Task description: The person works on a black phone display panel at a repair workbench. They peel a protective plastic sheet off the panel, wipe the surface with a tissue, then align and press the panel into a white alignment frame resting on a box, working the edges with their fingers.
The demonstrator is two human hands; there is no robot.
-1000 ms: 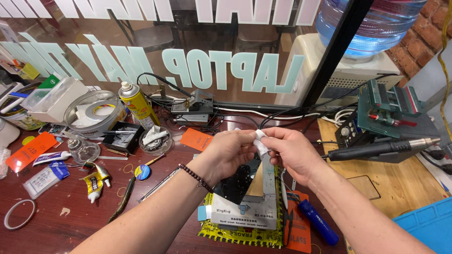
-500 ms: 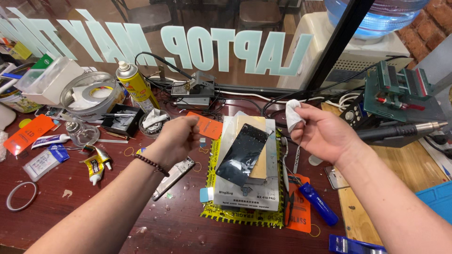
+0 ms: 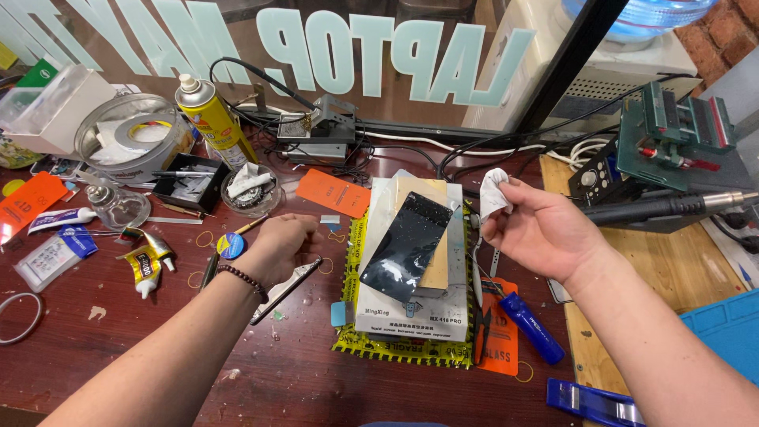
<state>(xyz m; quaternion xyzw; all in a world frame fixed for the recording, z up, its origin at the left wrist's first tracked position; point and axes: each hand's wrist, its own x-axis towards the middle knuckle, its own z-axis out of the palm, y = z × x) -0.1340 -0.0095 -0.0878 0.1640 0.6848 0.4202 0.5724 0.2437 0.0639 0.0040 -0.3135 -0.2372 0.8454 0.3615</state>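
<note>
From the head view, looking down on a cluttered dark red bench (image 3: pixel 261 372): the right hand (image 3: pixel 545 229) is raised, palm half open, thumb and forefinger pinching a small crumpled white wipe (image 3: pixel 494 192). It's wadded and creased, held in the air just above the top right corner of the grey box (image 3: pixel 411 304). On that box lies a black phone screen (image 3: pixel 407 245), glossy, tilted on a diagonal, resting over a tan card (image 3: pixel 439 237). The left hand (image 3: pixel 277 247) is curled into a loose fist, knuckles up, low over the bench left of the box; whether it grips anything, I can't tell. Metal tweezers (image 3: pixel 286 291) lie just beside it. A dark bead bracelet (image 3: pixel 243 278) circles that wrist. Right of the box, a blue-handled tool (image 3: pixel 531 326) rests on an orange card (image 3: pixel 500 340).
</note>
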